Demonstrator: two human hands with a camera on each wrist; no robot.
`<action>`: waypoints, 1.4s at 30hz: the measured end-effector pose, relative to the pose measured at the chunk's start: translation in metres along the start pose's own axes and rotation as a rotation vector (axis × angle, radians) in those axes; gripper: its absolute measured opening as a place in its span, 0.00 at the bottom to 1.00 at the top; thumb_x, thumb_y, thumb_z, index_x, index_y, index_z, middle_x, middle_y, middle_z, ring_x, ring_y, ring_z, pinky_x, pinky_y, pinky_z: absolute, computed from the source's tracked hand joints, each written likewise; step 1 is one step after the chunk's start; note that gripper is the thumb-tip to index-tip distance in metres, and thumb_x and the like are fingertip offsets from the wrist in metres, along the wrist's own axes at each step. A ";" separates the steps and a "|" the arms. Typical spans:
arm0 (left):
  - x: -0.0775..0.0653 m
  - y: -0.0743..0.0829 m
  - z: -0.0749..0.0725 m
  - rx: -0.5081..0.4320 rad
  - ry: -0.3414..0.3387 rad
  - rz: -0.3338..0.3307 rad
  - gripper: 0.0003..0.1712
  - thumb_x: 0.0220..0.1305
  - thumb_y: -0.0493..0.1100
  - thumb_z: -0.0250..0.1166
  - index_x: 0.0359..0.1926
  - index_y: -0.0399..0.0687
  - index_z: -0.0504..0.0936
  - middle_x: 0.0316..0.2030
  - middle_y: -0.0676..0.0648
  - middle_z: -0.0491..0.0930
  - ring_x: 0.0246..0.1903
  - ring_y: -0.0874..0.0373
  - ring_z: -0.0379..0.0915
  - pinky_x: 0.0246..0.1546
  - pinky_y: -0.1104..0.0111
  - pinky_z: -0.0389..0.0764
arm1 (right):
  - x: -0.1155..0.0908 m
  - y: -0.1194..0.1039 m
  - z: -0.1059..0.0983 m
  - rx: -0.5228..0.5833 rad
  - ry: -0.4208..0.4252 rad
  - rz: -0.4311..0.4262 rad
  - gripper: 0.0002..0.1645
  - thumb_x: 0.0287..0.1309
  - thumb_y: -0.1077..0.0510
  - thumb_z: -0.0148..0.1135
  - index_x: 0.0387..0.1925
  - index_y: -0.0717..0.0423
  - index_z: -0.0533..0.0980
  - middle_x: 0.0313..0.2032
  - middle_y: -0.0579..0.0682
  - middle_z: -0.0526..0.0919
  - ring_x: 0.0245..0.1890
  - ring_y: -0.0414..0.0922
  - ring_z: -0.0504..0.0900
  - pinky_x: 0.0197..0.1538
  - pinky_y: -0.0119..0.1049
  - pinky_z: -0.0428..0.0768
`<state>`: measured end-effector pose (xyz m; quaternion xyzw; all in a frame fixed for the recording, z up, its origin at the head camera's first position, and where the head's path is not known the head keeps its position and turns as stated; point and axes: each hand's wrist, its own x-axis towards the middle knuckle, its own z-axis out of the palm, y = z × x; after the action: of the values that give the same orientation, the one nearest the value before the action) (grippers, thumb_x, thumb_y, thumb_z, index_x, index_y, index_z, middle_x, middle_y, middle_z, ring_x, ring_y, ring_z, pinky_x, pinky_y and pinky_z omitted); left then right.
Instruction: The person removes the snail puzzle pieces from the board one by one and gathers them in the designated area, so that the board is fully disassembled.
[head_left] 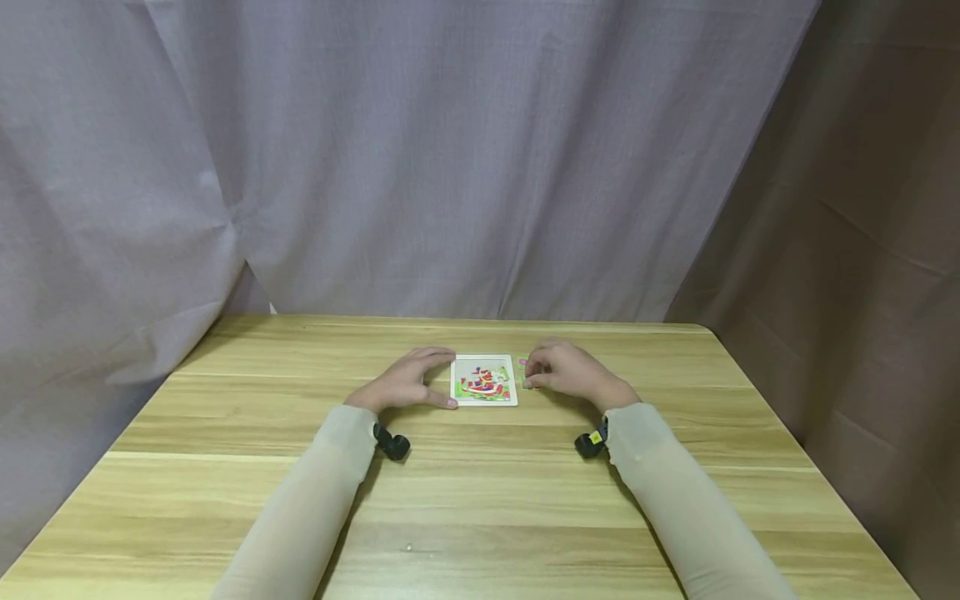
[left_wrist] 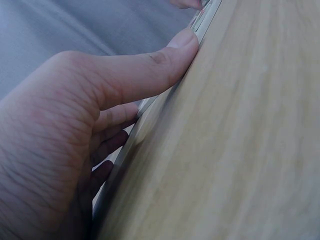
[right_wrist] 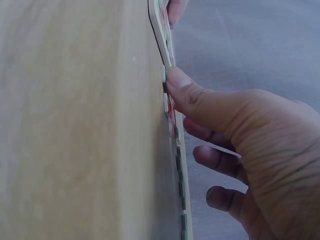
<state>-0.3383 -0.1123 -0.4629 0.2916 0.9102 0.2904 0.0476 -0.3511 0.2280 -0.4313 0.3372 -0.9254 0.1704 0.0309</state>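
Note:
A square jigsaw puzzle tray point(head_left: 484, 358) with a white rim lies on the table, with a colourful red, white and green picture in its lower part. My left hand point(head_left: 408, 382) spans its left side, thumb along the near corner and fingers at the far corner, steadying it. My right hand point(head_left: 572, 371) is just right of the tray, thumb and fingertips drawn together at a small green-and-pink puzzle piece point(head_left: 522, 362). In the right wrist view the thumb touches a thin piece with red on it point(right_wrist: 171, 116); the index fingertip is hidden behind the thumb.
More flat puzzle pieces point(right_wrist: 181, 187) lie in a row on the table beside my right fingers. The wooden table point(head_left: 480, 500) ends at a grey curtain point(head_left: 450, 167) behind, and a brown curtain point(head_left: 862, 217) hangs along the right. Each wrist carries a black camera point(head_left: 393, 444).

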 end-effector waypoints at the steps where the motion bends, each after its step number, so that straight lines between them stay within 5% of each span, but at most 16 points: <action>1: 0.000 0.000 0.000 -0.001 0.001 0.001 0.59 0.54 0.66 0.78 0.80 0.48 0.65 0.81 0.44 0.61 0.81 0.43 0.53 0.82 0.40 0.53 | 0.000 0.001 0.000 0.001 -0.002 -0.001 0.07 0.61 0.50 0.78 0.34 0.45 0.87 0.37 0.41 0.85 0.38 0.38 0.80 0.46 0.38 0.84; 31: -0.001 -0.002 0.003 -0.001 -0.004 0.009 0.60 0.54 0.67 0.77 0.80 0.48 0.64 0.81 0.44 0.60 0.81 0.42 0.53 0.81 0.37 0.53 | -0.003 0.002 0.003 0.038 -0.047 0.018 0.05 0.65 0.49 0.74 0.35 0.43 0.86 0.37 0.39 0.86 0.38 0.37 0.81 0.47 0.39 0.84; 37: -0.002 -0.004 0.002 0.002 -0.004 0.006 0.59 0.54 0.67 0.77 0.81 0.49 0.64 0.82 0.45 0.60 0.81 0.42 0.53 0.81 0.38 0.52 | -0.001 -0.003 -0.002 0.126 -0.026 0.060 0.04 0.67 0.52 0.72 0.38 0.46 0.87 0.37 0.40 0.88 0.36 0.38 0.80 0.43 0.36 0.82; 42: -0.001 -0.001 0.001 -0.005 0.014 0.020 0.59 0.54 0.66 0.77 0.80 0.48 0.65 0.81 0.44 0.61 0.81 0.41 0.54 0.81 0.37 0.53 | 0.004 -0.014 -0.008 0.158 -0.004 0.002 0.06 0.70 0.53 0.70 0.42 0.50 0.87 0.35 0.42 0.89 0.33 0.37 0.80 0.40 0.34 0.81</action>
<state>-0.3374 -0.1133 -0.4642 0.2985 0.9068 0.2953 0.0392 -0.3453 0.2182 -0.4193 0.3378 -0.9095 0.2424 0.0021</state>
